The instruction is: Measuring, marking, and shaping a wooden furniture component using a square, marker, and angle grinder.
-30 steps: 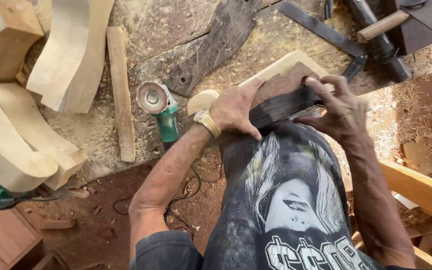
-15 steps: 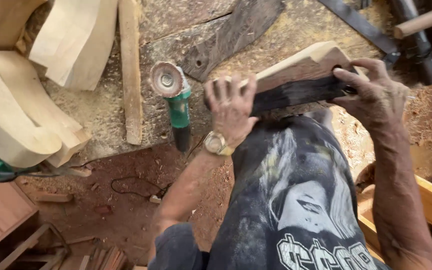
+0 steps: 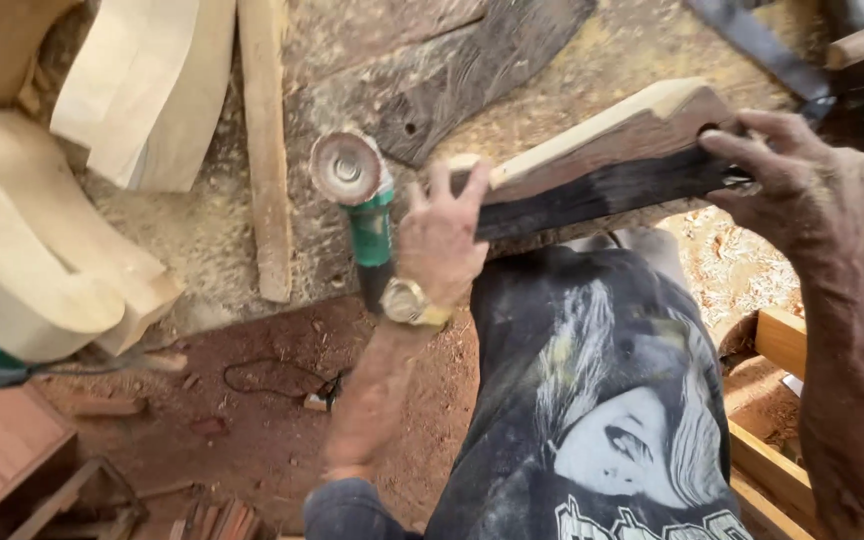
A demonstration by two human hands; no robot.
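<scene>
Gripping a rough plank (image 3: 602, 160), pale on top and charred black along its side, the person is steadying it over the lap. The right hand (image 3: 802, 180) is clenching the plank's notched far end, fingers wrapped over the edge. The left hand (image 3: 442, 235) is lying open-fingered against the near end, grasping nothing. A green grinder (image 3: 357, 195) with a round metal disc is resting on the sawdust-strewn floor (image 3: 202, 230) just beside it, near curved pale blocks (image 3: 42, 260).

Shaped wooden block (image 3: 602, 150): pale raw top, dark charred-looking matt side. Green plastic angle grinder (image 3: 362, 215), dull metal disc. Rough sawdust-covered floor (image 3: 202, 240).
</scene>
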